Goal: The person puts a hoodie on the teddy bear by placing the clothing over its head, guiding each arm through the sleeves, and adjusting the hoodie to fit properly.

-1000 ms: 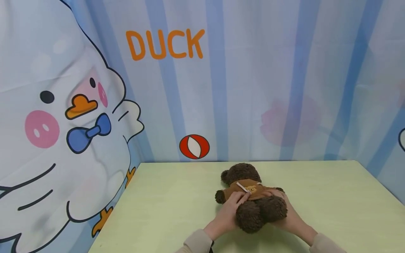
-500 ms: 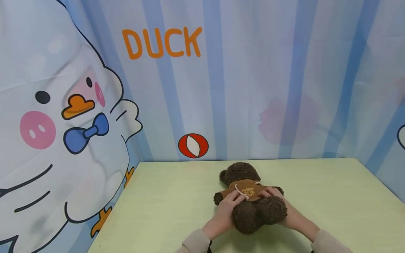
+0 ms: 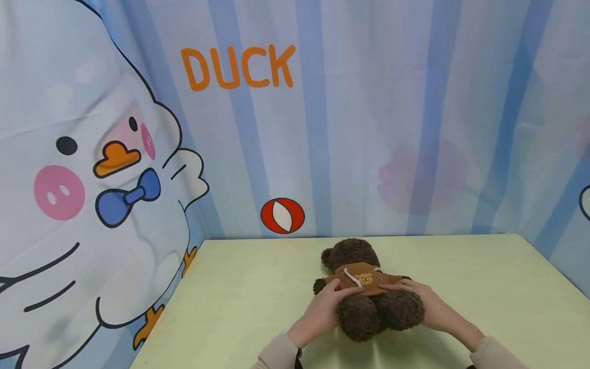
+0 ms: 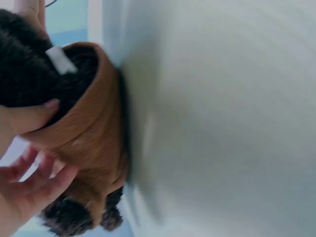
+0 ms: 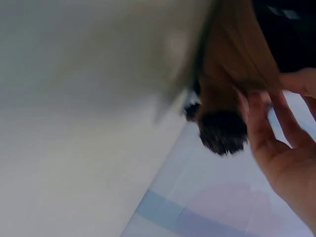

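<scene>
A dark brown plush teddy bear [image 3: 356,253] lies on its back, head toward the far edge and legs toward me. It wears a brown top [image 3: 375,277] with white drawstrings and a small bear patch. At the top's lower left, my left hand [image 3: 322,307] grips the hem; in the left wrist view its thumb [image 4: 37,117] is at the hem opening and its fingers are outside the cloth. My right hand [image 3: 430,305] pinches the top's lower right side, beside the bear's leg. The right wrist view shows its fingers [image 5: 259,123] against the cloth near a furry paw [image 5: 222,132].
The bear lies on a pale yellow-green table [image 3: 249,297]. Behind it hangs a blue striped curtain [image 3: 355,128] printed with DUCK and a red ball. A large printed duck [image 3: 133,256] covers the cloth on the left.
My right hand has shifted a little right, its fingers drawing back from the front of the top. The left fingers have slid slightly along the hem. The bear stays nearly in place.
</scene>
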Demonstrator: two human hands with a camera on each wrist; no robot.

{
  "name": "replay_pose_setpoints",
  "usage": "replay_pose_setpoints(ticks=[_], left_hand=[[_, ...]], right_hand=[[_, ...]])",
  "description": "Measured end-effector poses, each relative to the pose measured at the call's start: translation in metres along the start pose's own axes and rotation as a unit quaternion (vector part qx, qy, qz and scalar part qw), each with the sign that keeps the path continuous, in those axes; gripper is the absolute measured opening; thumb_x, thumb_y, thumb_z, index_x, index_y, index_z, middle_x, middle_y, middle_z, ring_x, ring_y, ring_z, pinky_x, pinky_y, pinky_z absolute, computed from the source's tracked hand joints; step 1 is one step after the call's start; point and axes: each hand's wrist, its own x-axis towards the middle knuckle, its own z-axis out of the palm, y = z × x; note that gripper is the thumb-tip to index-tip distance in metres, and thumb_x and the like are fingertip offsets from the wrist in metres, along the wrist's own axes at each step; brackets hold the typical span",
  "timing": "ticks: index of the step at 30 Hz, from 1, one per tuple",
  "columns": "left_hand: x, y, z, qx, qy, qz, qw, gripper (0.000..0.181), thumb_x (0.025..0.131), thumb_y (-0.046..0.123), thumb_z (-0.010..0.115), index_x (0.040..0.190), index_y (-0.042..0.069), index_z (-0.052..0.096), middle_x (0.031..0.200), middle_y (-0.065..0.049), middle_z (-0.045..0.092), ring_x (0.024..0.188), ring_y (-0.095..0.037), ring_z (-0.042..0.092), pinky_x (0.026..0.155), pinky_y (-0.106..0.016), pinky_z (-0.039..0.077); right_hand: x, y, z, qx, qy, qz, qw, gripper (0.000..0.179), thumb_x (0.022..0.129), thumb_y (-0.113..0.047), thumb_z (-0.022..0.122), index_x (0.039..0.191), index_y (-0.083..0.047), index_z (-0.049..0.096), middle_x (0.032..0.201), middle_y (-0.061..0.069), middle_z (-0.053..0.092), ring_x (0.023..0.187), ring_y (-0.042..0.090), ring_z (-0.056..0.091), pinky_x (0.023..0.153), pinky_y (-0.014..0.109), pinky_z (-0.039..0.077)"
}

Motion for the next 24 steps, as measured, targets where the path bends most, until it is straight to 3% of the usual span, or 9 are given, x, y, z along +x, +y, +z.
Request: replay_pose_setpoints(ticks=[2,4,6,9,13,16,19,21,24], left_hand=[[0.000,-0.004,-0.005,-0.040,-0.023,-0.003,0.9989,0.045,0.081,0.005,0.060,0.122,0.023,0.052,0.085,0.003,0.047,0.066,-0.003,0.035,0.056,-0.015,0.030],[0.003,-0.007,-0.011,-0.095,-0.046,-0.016,0.9943,0.040,0.080,0.004,0.061,0.117,0.018,0.051,0.091,0.000,0.053,0.071,-0.003,0.043,0.059,-0.015,0.036],[0.007,-0.009,-0.016,-0.148,-0.056,-0.034,0.9868,0.032,0.081,0.000,0.055,0.110,0.013,0.048,0.095,-0.002,0.056,0.072,-0.002,0.048,0.060,-0.016,0.039],[0.016,-0.008,-0.021,-0.217,-0.044,-0.083,0.9716,0.022,0.090,0.007,0.044,0.112,0.008,0.046,0.080,-0.005,0.057,0.053,-0.005,0.047,0.048,-0.019,0.040],[0.028,-0.006,-0.023,-0.241,-0.036,-0.126,0.9616,0.033,0.096,0.015,0.035,0.128,0.014,0.043,0.057,-0.005,0.049,0.034,-0.011,0.035,0.036,-0.023,0.033],[0.036,-0.007,-0.023,-0.224,-0.042,-0.126,0.9655,0.032,0.096,0.021,0.037,0.125,0.014,0.049,0.071,-0.007,0.059,0.050,-0.013,0.049,0.047,-0.024,0.040],[0.041,-0.009,-0.020,-0.240,-0.040,-0.142,0.9594,0.029,0.095,0.020,0.041,0.113,0.007,0.059,0.093,-0.013,0.064,0.063,-0.016,0.052,0.056,-0.025,0.040],[0.043,-0.011,-0.018,-0.276,-0.030,-0.162,0.9468,0.027,0.094,0.018,0.042,0.103,0.003,0.063,0.096,-0.015,0.064,0.061,-0.015,0.050,0.054,-0.024,0.039],[0.042,-0.011,-0.016,-0.351,-0.014,-0.206,0.9131,0.026,0.093,0.016,0.045,0.097,0.000,0.065,0.089,-0.016,0.064,0.054,-0.012,0.046,0.047,-0.024,0.038]], right_hand=[[0.006,0.007,-0.006,-0.013,0.019,0.025,0.9994,0.031,0.079,0.002,0.060,0.109,-0.007,0.062,0.099,0.006,0.063,0.085,0.016,0.057,0.062,0.028,0.046],[0.013,0.014,-0.011,-0.008,0.036,0.082,0.9959,0.027,0.081,0.005,0.055,0.105,-0.007,0.064,0.098,0.007,0.065,0.084,0.019,0.059,0.062,0.029,0.046],[0.023,0.022,-0.012,-0.005,0.044,0.135,0.9898,0.020,0.086,-0.003,0.052,0.103,-0.006,0.064,0.097,0.009,0.065,0.085,0.023,0.060,0.063,0.030,0.046],[0.038,0.033,-0.008,0.018,0.022,0.165,0.9858,0.021,0.091,-0.009,0.048,0.105,-0.001,0.061,0.101,0.016,0.064,0.090,0.031,0.060,0.069,0.037,0.048],[0.053,0.043,0.002,0.086,-0.042,0.200,0.9752,0.024,0.091,-0.012,0.048,0.107,0.004,0.056,0.101,0.023,0.062,0.088,0.031,0.061,0.067,0.035,0.050],[0.060,0.047,0.007,0.108,-0.062,0.214,0.9688,0.022,0.089,-0.014,0.052,0.102,0.003,0.056,0.096,0.021,0.063,0.080,0.023,0.063,0.061,0.030,0.049],[0.063,0.049,0.011,0.097,-0.048,0.213,0.9710,0.018,0.088,-0.015,0.054,0.095,0.001,0.059,0.087,0.014,0.063,0.069,0.015,0.059,0.057,0.027,0.046],[0.063,0.049,0.012,0.086,-0.037,0.208,0.9736,0.016,0.088,-0.016,0.054,0.090,-0.001,0.060,0.083,0.010,0.063,0.065,0.011,0.056,0.056,0.026,0.044],[0.064,0.046,0.009,0.076,-0.029,0.198,0.9768,0.015,0.088,-0.017,0.054,0.086,-0.003,0.061,0.079,0.006,0.063,0.065,0.010,0.055,0.056,0.027,0.042]])
